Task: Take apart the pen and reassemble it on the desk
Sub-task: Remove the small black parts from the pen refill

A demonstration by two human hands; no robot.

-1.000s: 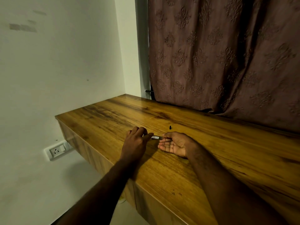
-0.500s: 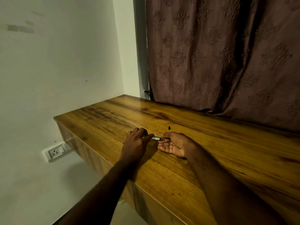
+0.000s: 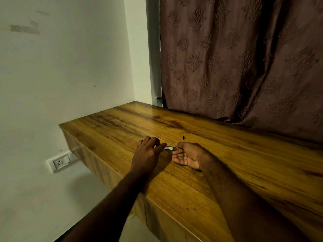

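Note:
Both my hands meet over the wooden desk. My left hand, knuckles up, pinches one end of the pen, a thin barrel with a pale label showing between the hands. My right hand, palm up, grips the other end with thumb and fingertips. Most of the pen is hidden by my fingers. A small black pen part stands alone on the desk just beyond my right hand.
A patterned brown curtain hangs along the desk's far edge. The white wall borders the desk's left end, with a power socket below desk height. The desk's near edge runs under my forearms.
My hands and the pen stay in almost the same place; only the camera view shifts slightly.

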